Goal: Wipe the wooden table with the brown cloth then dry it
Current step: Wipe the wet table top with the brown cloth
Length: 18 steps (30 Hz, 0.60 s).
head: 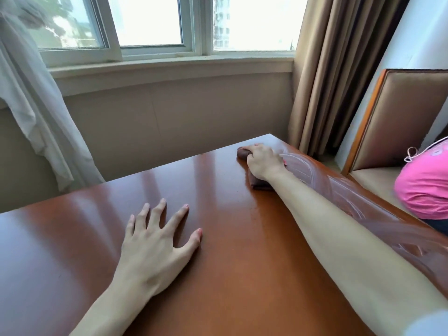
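Your left hand (155, 241) lay flat on the table (218, 238), fingers spread wide, a sound brace. Farther out, your right hand (263, 162) held the cloth (259, 184) bunched under curled fingers at the far right corner. Flattening it there would likely have covered more wood per stroke.

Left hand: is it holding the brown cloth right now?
No, the left hand lies flat with fingers spread on the wooden table, while the right hand grips the brown cloth.

We see the brown cloth (257, 184) mostly hidden beneath the right hand (263, 163); the surface (218, 238) is cut off below.
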Tool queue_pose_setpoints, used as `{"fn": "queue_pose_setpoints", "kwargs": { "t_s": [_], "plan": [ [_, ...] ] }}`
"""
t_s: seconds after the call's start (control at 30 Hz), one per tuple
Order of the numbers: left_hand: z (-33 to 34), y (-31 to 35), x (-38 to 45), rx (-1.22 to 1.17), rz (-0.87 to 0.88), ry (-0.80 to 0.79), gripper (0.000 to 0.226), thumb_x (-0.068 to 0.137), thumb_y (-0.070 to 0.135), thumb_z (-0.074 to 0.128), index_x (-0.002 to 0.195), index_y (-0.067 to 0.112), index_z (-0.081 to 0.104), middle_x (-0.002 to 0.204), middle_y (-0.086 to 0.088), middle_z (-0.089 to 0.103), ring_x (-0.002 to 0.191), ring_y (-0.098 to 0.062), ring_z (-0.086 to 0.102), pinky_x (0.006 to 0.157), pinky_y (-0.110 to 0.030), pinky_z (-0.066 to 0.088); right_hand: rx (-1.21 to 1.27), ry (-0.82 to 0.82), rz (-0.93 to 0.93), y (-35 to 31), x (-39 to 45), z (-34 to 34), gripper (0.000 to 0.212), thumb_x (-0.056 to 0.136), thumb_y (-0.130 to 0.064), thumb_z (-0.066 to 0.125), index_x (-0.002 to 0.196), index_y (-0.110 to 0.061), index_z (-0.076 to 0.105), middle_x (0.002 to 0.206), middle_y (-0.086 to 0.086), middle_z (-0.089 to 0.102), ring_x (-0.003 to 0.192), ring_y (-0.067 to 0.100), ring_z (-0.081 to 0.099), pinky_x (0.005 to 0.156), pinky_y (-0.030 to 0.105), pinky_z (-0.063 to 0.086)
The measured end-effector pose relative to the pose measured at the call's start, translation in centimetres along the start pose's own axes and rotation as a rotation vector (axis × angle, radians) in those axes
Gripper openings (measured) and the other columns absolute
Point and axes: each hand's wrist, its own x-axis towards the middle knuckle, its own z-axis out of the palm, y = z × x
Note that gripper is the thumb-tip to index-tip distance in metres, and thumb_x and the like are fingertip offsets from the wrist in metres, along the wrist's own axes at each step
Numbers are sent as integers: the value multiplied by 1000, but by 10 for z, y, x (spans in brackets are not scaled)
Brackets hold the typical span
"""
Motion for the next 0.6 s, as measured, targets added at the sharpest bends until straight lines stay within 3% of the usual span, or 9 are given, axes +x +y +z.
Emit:
{"fn": "queue_pose_setpoints", "kwargs": {
  "t_s": [0.13,0.27,0.5,0.6],
  "plan": [
    [2,-1,0,-8,-5,6,83,76,88,1,153,59,9,167,8,9,155,-21,-2,126,-43,-1,-34,-10,-4,3,32,9,50,102,-24,34,148,-35,50,156,3,44,141,31,39,112,44,32],
    [1,0,0,-17,-16,-3,83,76,89,2,153,58,10,167,7,9,155,-22,-2,126,-44,-2,-34,-15,-57,8,11,9,51,101,-23,35,149,-34,49,156,2,43,141,29,38,113,45,32],
    [-4,0,0,-36,-4,-52,79,83,86,15,155,52,20,168,-1,14,154,-28,5,125,-48,3,12,-15,-95,5,-120,-12,50,101,-25,40,148,-37,52,160,-2,40,148,24,32,117,41,27],
    [-8,1,0,-10,4,-73,77,86,84,18,155,50,24,167,-4,17,153,-31,9,124,-50,5,38,-5,-99,6,-193,-24,49,101,-22,42,146,-38,54,161,-4,39,150,23,30,121,45,22]
  ]
}}
